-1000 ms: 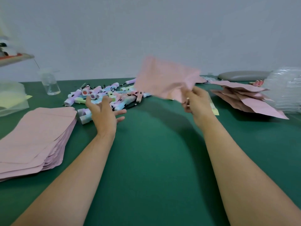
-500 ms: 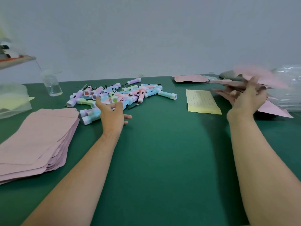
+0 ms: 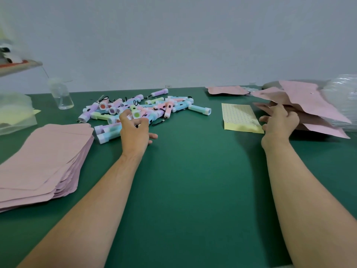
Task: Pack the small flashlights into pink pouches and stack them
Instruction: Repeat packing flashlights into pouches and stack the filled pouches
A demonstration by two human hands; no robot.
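Note:
Several small pastel flashlights (image 3: 146, 109) lie in a loose pile at the back middle of the green table (image 3: 193, 180). My left hand (image 3: 135, 132) rests at the pile's near edge, fingers bent onto the flashlights and thumb splayed out on the table; I see nothing held in it. A thick stack of flat pink pouches (image 3: 44, 157) lies at the left. At the right is an untidy pile of pink pouches (image 3: 309, 105). My right hand (image 3: 280, 122) touches that pile's left edge with spread fingers and holds nothing.
A yellow dotted sheet (image 3: 239, 117) lies just left of my right hand. One pink pouch (image 3: 226, 89) sits at the back. A clear cup (image 3: 61, 95) and a plastic bag (image 3: 13, 113) stand far left; stacked clear plastic (image 3: 342, 97) is far right.
My right hand carried a pink pouch from the middle to the pile at the right, let it go and sank to the pile's edge. My left hand's fingers bent more over the flashlights.

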